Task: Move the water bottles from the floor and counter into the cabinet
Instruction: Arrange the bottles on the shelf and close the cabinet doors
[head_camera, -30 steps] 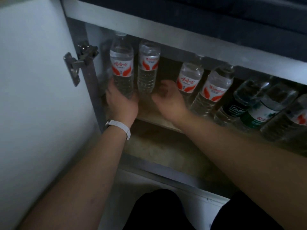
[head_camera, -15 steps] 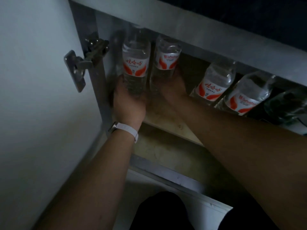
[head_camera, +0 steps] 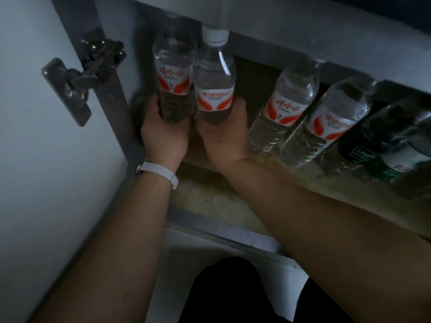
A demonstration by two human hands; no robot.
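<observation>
- Left hand wraps the base of bottle 1; right hand wraps the base of bottle 2.
- Both bottles stand touching, upper center of frame, at the left end of the cabinet shelf.
- 4 more bottles sit along the right.
- I judge them full: heavy, smooth, squashy mid-body. I'd grip low, firm.
</observation>
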